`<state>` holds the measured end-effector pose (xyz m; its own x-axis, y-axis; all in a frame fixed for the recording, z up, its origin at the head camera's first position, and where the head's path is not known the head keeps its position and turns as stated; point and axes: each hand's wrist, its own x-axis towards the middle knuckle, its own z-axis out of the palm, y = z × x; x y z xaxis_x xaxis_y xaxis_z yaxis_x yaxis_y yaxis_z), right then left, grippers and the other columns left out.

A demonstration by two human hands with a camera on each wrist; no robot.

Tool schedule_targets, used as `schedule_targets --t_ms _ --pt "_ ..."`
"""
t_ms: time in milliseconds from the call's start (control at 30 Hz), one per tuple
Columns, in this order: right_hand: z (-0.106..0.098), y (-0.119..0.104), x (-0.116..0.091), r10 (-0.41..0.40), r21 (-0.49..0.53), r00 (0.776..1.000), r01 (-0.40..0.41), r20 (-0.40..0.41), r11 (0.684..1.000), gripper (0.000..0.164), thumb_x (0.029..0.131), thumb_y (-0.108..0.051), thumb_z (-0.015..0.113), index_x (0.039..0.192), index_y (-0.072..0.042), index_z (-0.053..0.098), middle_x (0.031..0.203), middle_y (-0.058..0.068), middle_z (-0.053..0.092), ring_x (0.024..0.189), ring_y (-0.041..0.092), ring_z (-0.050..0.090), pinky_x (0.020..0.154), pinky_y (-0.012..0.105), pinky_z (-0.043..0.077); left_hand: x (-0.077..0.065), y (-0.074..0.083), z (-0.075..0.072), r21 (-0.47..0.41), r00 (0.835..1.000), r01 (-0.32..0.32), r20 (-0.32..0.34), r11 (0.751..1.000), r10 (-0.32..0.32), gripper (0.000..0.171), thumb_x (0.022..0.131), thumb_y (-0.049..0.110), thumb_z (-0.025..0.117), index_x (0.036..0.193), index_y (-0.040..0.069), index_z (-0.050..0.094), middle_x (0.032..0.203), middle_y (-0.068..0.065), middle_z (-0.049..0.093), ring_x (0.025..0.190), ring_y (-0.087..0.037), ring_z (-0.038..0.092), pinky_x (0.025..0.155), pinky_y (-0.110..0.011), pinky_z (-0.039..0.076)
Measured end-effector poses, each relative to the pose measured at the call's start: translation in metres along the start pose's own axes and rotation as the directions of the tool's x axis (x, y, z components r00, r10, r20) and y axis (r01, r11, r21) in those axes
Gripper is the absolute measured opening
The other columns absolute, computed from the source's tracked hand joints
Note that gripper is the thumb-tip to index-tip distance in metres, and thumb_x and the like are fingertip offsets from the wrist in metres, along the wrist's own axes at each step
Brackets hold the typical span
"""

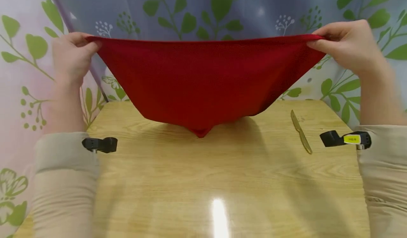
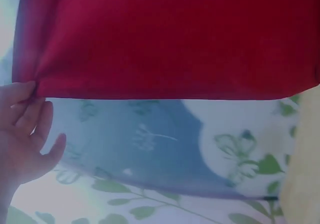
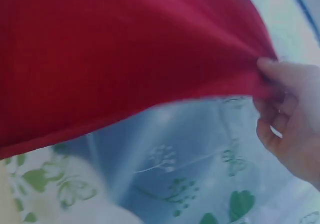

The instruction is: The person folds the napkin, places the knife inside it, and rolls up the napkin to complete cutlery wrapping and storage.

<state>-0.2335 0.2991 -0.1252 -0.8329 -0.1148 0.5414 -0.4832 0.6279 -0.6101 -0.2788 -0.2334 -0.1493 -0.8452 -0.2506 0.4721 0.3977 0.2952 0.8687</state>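
A plain red cloth (image 1: 203, 79) hangs stretched between both hands above the far part of the table, its lower edge drooping to a small point near the tabletop. My left hand (image 1: 73, 52) pinches its upper left corner between thumb and fingers. At the upper right corner, my right hand (image 1: 349, 47) pinches the cloth the same way. The left wrist view shows the left hand (image 2: 27, 134) at the edge of the red cloth (image 2: 175, 39). In the right wrist view, creases in the cloth (image 3: 125, 54) run toward the right hand (image 3: 292, 114).
A gold-coloured table knife (image 1: 300, 131) lies on the right side of the light wooden table (image 1: 178, 181), blade pointing away. Behind the table hangs a curtain (image 1: 267, 12) printed with green leaves. A shadow falls on the wood under the cloth.
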Motion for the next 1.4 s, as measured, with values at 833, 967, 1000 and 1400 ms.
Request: schedule_targets --t_ms 833,967,1000,1400 --pt "0.052 0.08 0.002 0.26 -0.414 0.905 -0.106 0.336 0.904 0.029 0.09 -0.022 0.056 0.102 0.003 0.062 0.09 0.015 0.061 0.077 0.028 0.049 0.065 0.039 0.037 -0.005 -0.07 0.043 0.647 0.913 -0.017 0.32 0.763 -0.252 0.042 0.092 0.024 0.054 0.123 -0.005 0.056 0.127 -0.024 0.052 0.115 -0.039 0.046 0.093 -0.049 0.037" --pt "0.077 0.11 -0.01 0.264 -0.433 0.874 -0.07 0.407 0.899 0.019 0.085 -0.015 0.062 0.088 0.003 0.065 0.078 0.01 0.061 0.073 0.026 0.05 0.063 0.037 0.038 -0.021 -0.106 0.055 0.682 0.876 -0.08 0.396 0.727 -0.274 0.024 0.088 0.018 0.057 0.085 -0.004 0.065 0.082 -0.017 0.063 0.078 -0.032 0.055 0.07 -0.042 0.045" --pt "0.082 0.117 -0.013 0.271 -0.436 0.868 -0.071 0.416 0.897 0.017 0.084 -0.014 0.062 0.082 0.003 0.064 0.073 0.007 0.059 0.068 0.024 0.049 0.061 0.036 0.037 -0.024 -0.113 0.058 0.684 0.87 -0.091 0.408 0.724 -0.276 0.025 0.088 0.017 0.058 0.071 -0.001 0.059 0.066 -0.011 0.056 0.064 -0.026 0.049 0.061 -0.037 0.042" --pt "0.101 0.149 -0.028 0.5 -0.232 0.797 -0.444 0.339 0.865 0.028 0.093 -0.022 0.053 0.078 0.001 0.053 0.066 0.008 0.048 0.057 0.019 0.042 0.055 0.032 0.037 -0.034 -0.134 0.067 0.703 0.878 0.035 0.318 0.71 -0.358 0.028 0.078 0.009 0.044 0.05 0.01 0.042 0.046 0.004 0.032 0.047 -0.013 0.026 0.046 -0.026 0.025"
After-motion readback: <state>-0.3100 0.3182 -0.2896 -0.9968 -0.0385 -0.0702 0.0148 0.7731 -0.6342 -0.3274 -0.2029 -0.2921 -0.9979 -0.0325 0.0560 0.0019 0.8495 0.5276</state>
